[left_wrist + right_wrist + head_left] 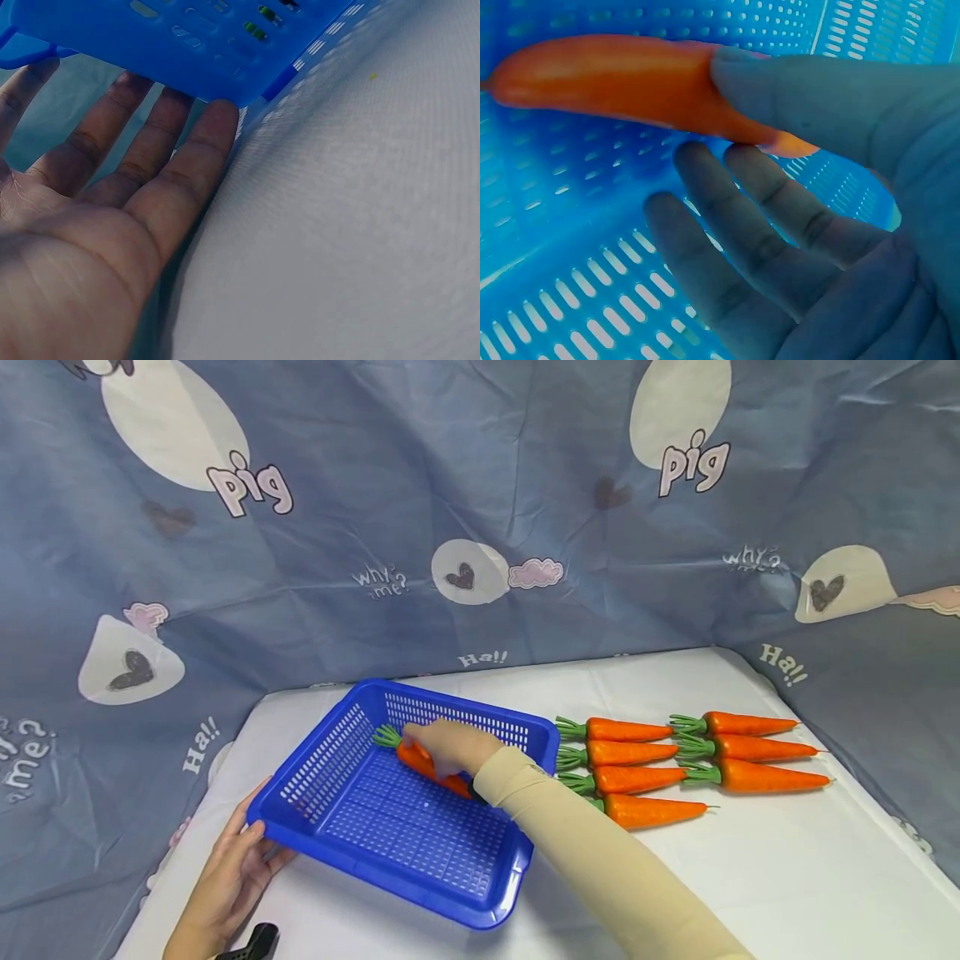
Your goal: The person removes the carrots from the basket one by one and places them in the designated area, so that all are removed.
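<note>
A blue plastic basket (397, 827) with slotted walls stands tilted, its left end raised off the white table. At its left corner my left hand (232, 877) grips it, thumb on the rim and fingers beneath; the left wrist view shows those fingers (180, 180) against the underside. Inside the basket, my right hand (453, 747) holds an orange carrot (418, 762) with a green top. In the right wrist view the thumb presses along the carrot (607, 79), while several fingers (757, 247) spread below it, close to the slotted basket wall.
Several carrots (633, 753) lie in a column just right of the basket, tips pointing right. Farther right, three more carrots (772, 775) lie in a second column. A blue-grey printed cloth (337, 635) rises behind the white table (780, 868).
</note>
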`<state>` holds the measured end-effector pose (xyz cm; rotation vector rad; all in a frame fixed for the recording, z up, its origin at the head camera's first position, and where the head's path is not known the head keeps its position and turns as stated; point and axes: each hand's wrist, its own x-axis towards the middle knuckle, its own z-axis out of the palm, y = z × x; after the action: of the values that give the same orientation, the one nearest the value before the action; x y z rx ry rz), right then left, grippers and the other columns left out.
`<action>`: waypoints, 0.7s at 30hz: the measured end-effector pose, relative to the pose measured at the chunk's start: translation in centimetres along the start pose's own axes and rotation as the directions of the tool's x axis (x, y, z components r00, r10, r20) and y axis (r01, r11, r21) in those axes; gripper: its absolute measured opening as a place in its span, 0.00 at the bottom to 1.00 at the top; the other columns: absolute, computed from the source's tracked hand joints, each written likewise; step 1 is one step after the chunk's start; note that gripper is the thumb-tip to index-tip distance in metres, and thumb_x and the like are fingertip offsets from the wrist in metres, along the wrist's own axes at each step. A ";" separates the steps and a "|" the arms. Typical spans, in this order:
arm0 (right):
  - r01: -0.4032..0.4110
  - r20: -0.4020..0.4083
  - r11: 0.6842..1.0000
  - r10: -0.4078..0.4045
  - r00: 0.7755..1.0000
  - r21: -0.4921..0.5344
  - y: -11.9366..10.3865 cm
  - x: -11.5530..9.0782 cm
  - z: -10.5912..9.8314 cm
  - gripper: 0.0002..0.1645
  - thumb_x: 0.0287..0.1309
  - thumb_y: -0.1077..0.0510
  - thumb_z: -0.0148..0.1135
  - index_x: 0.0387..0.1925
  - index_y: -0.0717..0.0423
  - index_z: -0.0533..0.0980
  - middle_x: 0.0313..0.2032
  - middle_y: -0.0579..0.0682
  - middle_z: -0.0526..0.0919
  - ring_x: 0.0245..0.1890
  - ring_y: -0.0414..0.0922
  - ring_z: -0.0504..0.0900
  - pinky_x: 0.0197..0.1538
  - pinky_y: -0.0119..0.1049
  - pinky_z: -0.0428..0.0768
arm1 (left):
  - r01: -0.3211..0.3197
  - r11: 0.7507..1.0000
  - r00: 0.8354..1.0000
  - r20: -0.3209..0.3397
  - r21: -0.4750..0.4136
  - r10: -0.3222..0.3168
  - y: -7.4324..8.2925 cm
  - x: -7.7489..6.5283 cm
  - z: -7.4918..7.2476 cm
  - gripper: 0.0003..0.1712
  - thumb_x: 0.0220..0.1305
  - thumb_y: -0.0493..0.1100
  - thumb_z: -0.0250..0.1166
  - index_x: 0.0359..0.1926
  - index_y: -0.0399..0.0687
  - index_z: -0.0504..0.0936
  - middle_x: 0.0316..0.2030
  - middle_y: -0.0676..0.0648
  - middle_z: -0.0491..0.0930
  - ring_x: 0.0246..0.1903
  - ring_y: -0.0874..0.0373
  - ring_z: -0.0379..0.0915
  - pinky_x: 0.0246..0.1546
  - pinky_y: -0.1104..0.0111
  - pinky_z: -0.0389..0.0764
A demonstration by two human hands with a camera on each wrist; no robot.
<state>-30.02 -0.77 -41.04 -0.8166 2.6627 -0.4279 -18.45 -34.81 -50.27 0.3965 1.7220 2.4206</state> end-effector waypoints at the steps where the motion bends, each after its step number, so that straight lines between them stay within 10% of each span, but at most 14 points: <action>1: 0.002 0.000 1.000 -0.002 1.000 0.004 -0.1 0.0 0.0 0.39 0.61 0.69 0.76 0.68 0.43 0.71 0.52 0.53 0.86 0.43 0.47 0.83 0.48 0.40 0.90 | 0.003 1.000 1.000 -0.002 -0.003 -0.003 0.0 0.0 0.0 0.32 0.87 0.36 0.39 0.82 0.67 0.62 0.67 0.58 0.81 0.61 0.62 0.84 0.56 0.62 0.87; 9: -0.045 0.004 0.999 0.045 0.999 0.029 -0.7 -0.3 0.1 0.42 0.62 0.69 0.75 0.71 0.40 0.72 0.56 0.52 0.85 0.50 0.47 0.82 0.60 0.46 0.87 | 0.003 1.000 1.000 0.000 0.004 -0.003 0.1 0.0 -0.1 0.32 0.87 0.37 0.39 0.83 0.66 0.61 0.68 0.58 0.81 0.62 0.61 0.84 0.57 0.62 0.87; 21: -0.021 0.028 0.999 0.020 0.999 0.044 -0.9 -0.6 0.4 0.41 0.60 0.69 0.76 0.68 0.36 0.73 0.50 0.51 0.85 0.44 0.47 0.81 0.49 0.41 0.88 | -0.005 0.999 0.999 0.033 -0.037 0.006 0.0 0.0 -0.1 0.32 0.87 0.36 0.37 0.82 0.67 0.63 0.68 0.57 0.81 0.62 0.60 0.84 0.57 0.61 0.87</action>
<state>-28.96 -1.21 -40.93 -0.7758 2.6246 -0.4654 -18.46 -34.90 -50.33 0.4346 1.6625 2.4320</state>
